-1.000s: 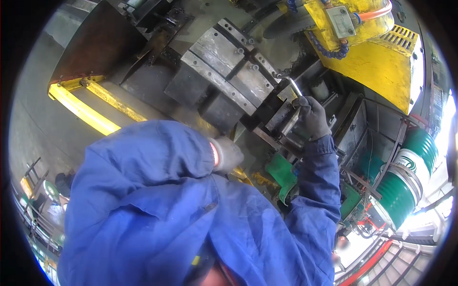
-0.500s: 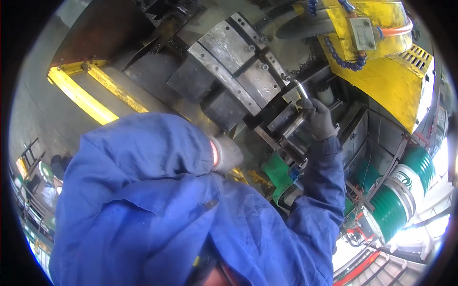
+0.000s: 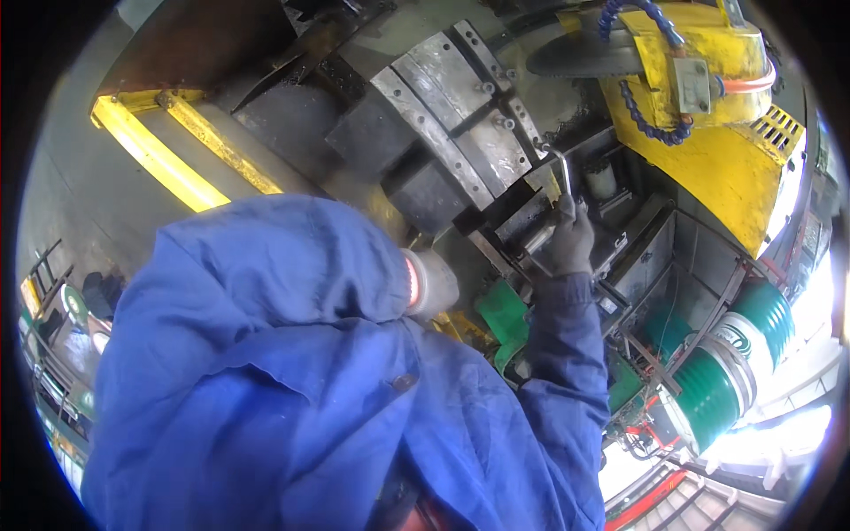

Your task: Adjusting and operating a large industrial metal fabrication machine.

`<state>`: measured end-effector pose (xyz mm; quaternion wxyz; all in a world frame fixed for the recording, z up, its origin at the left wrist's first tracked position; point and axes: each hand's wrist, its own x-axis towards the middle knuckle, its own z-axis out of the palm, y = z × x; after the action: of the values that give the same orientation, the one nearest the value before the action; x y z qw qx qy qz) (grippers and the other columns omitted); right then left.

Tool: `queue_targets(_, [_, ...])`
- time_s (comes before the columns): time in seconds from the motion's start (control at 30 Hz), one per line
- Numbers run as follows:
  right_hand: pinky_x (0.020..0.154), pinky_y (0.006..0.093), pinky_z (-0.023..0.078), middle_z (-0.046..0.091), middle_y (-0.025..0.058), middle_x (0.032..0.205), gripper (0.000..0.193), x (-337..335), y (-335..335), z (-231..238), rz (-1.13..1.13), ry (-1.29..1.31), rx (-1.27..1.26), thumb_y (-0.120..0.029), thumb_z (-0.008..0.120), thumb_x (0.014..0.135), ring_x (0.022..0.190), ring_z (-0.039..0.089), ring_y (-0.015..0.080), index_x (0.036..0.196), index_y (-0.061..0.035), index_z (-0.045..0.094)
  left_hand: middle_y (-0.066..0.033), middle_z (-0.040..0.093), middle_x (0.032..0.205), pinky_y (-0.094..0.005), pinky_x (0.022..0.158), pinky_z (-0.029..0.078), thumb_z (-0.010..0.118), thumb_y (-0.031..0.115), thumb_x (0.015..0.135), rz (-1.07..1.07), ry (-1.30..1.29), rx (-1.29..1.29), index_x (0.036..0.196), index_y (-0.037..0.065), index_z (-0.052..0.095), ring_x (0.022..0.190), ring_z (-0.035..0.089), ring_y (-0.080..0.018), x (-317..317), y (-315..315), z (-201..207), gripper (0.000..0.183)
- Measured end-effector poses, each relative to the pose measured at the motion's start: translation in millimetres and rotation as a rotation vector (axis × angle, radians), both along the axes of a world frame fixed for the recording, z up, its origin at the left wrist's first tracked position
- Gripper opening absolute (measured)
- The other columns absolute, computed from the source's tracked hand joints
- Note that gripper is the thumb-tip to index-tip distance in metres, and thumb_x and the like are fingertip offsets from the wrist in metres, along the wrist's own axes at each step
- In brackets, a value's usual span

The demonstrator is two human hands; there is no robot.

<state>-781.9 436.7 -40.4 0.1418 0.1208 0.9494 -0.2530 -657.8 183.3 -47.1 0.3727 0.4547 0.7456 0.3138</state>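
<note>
My right hand (image 3: 571, 241), in a grey glove, is closed around the long arm of a shiny L-shaped hex key (image 3: 565, 180). The key's short end meets a bolt at the right end of a narrow steel bar (image 3: 524, 121). Two more socket-head bolts stand up along the plates, one a bolt (image 3: 485, 88) farther off and the other a bolt (image 3: 505, 122) nearer the key. Beside them lie flat steel clamp plates (image 3: 443, 80) with drilled holes. My left hand (image 3: 436, 283), also gloved, is bent in front of my chest; its fingers are hidden.
A round saw blade (image 3: 584, 57) under a yellow guard (image 3: 722, 44) is just beyond the plates to the right. Blue coolant hoses (image 3: 653, 133) hang from the guard. A yellow frame (image 3: 159, 164) stands at left, green drums (image 3: 708, 394) at right.
My right hand has swung leftward and toward me, turning the hex key so its long arm points more straight at me. The left hand keeps nearly the same pose. The view has shifted slightly.
</note>
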Motion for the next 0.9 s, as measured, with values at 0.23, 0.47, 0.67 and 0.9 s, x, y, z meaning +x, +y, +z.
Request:
queue_targets(0.23, [0.045, 0.0222, 0.034, 0.052, 0.0021, 0.058, 0.049, 45.7, -140.5, 36.4, -0.563, -0.26, -0.665, -0.043, 0.042, 0.101, 0.048, 0.043, 0.0092, 0.08, -0.0037, 0.063, -0.0096, 0.071, 0.093, -0.0422, 0.074, 0.053, 0.06, 0.021, 0.081, -0.025, 0.017, -0.02, 0.099, 0.007, 0.071, 0.082, 0.065, -0.0301, 15.5, 16.8, -15.7, 0.026])
queue_targets(0.47, [0.038, 0.0207, 0.021, 0.039, -0.0073, 0.056, 0.047, 32.1, -242.8, 31.3, -1.069, -0.173, -1.036, -0.045, 0.034, 0.102, 0.042, 0.028, 0.0036, 0.095, -0.0051, 0.059, -0.0091, 0.068, 0.11, -0.0415, 0.089, 0.048, 0.054, 0.028, 0.087, 0.24, 0.056, 0.221, 0.107, 0.008, 0.069, 0.098, 0.061, -0.0296, 73.2, 58.6, -88.4, 0.033])
queue_targets(0.67, [0.038, 0.02, 0.02, 0.039, -0.0081, 0.058, 0.042, 40.2, -220.1, 17.5, -0.911, -0.277, -1.576, -0.041, 0.031, 0.104, 0.043, 0.029, 0.002, 0.098, -0.0077, 0.057, -0.0086, 0.064, 0.124, -0.041, 0.102, 0.041, 0.048, 0.035, 0.092, 0.508, 0.082, 0.536, 0.113, 0.008, 0.068, 0.111, 0.057, -0.0296, 101.5, 67.2, -134.3, 0.039])
queue_targets(0.9, [0.043, 0.0198, 0.026, 0.042, -0.0049, 0.059, 0.04, 59.7, -200.5, 20.8, -0.768, -0.139, -1.302, -0.035, 0.037, 0.1, 0.046, 0.033, 0.0063, 0.109, -0.0054, 0.062, -0.0076, 0.067, 0.117, -0.0406, 0.098, 0.045, 0.052, 0.035, 0.091, 0.311, 0.155, 0.276, 0.111, 0.009, 0.069, 0.108, 0.059, -0.0272, 59.2, 12.7, -49.6, 0.038])
